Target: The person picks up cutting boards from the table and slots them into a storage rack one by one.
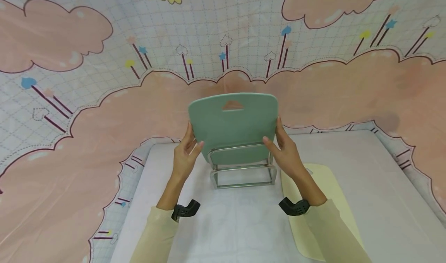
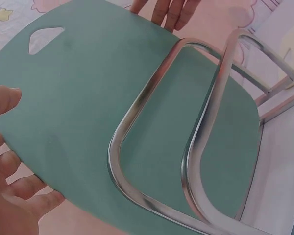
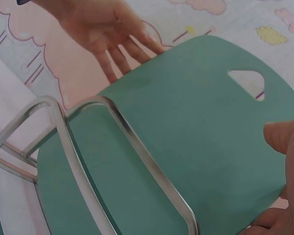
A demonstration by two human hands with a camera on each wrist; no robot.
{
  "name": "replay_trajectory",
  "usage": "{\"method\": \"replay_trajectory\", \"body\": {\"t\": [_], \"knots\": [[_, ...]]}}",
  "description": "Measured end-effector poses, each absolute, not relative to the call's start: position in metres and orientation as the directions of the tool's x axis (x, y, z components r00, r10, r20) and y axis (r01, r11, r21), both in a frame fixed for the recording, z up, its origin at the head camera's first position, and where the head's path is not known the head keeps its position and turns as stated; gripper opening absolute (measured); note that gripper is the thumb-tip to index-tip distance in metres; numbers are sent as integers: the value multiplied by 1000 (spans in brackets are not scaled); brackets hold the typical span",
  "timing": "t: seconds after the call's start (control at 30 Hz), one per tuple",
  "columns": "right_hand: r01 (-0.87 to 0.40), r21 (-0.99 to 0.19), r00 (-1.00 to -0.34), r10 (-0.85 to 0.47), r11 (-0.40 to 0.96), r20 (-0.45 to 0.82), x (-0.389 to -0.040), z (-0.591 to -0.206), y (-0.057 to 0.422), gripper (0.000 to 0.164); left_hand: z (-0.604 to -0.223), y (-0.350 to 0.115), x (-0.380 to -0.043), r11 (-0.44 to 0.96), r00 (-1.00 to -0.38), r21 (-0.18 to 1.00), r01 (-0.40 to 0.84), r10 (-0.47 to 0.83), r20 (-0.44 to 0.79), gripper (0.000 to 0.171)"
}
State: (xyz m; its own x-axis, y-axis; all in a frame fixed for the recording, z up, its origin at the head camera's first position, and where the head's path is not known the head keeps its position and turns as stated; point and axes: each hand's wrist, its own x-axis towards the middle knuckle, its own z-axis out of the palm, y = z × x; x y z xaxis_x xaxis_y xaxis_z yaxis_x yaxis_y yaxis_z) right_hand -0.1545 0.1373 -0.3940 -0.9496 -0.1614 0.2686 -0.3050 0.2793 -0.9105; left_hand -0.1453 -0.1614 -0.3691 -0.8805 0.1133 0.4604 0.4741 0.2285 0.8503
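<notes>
A green cutting board (image 1: 233,127) with a cut-out handle slot leans back in a small metal wire rack (image 1: 244,169). The rack's shiny bars (image 2: 132,117) cross in front of the board's lower part. My left hand (image 1: 184,156) holds the board's left edge, thumb on the near side and fingers reaching behind. At the opposite edge my right hand (image 1: 286,151) holds it the same way, its thumb (image 3: 279,134) over the front face. Both hands are above the rack's lower bars.
A pale yellow cutting board (image 1: 334,201) lies flat on the white table (image 1: 240,224), partly under my right forearm. Behind the table hangs a patterned cloth (image 1: 324,89) with pink clouds.
</notes>
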Motion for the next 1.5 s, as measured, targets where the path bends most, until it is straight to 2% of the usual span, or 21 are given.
{"method": "replay_trajectory", "body": {"t": [0.9, 1.23, 1.5], "knots": [[-279, -900, -958, -155, 334, 240, -161, -395, 150, 75, -368, -157, -144, 270, -900, 859, 435, 129, 416, 68], [-277, -886, -958, -173, 372, 227, -167, -391, 153, 76, -363, -154, -150, 307, -913, 860, 408, 159, 377, 70], [-279, -876, -958, -178, 395, 225, -172, -392, 153, 78, -359, -156, -155, 281, -932, 891, 357, 164, 322, 69]]}}
